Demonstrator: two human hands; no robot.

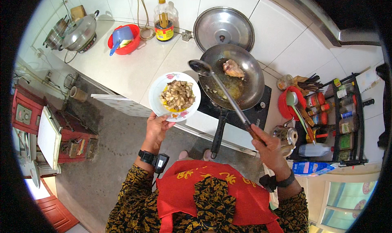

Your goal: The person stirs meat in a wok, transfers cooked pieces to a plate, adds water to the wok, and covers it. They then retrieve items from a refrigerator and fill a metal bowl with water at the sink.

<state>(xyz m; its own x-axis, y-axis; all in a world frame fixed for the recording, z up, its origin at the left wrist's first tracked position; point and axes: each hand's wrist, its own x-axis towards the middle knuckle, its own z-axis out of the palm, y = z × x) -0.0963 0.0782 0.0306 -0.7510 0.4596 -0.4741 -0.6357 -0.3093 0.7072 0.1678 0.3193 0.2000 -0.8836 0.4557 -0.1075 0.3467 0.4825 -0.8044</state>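
My left hand [158, 126] grips the near rim of a white plate [155, 93] with pink flowers, held out beside the stove. A heap of chopped brownish food pieces [179, 96], with yellow liquid around it, fills the plate's middle. In my right hand [269, 145] is the wooden handle of a metal ladle [229, 93]. The ladle's bowl [199, 67] hangs over the left rim of a wok [252, 80]. Inside the wok lie a browned chunk of food [233, 69] and a shallow pool of oil [230, 90] with small bits. The wok's black handle [219, 135] points towards me.
Behind the wok a metal lid [224, 28] leans on the tiles. A sauce bottle [164, 20] and a red bowl [134, 40] stand on the counter to its left. To the right are a kettle [284, 136], a red container [283, 103] and a black spice rack [337, 116].
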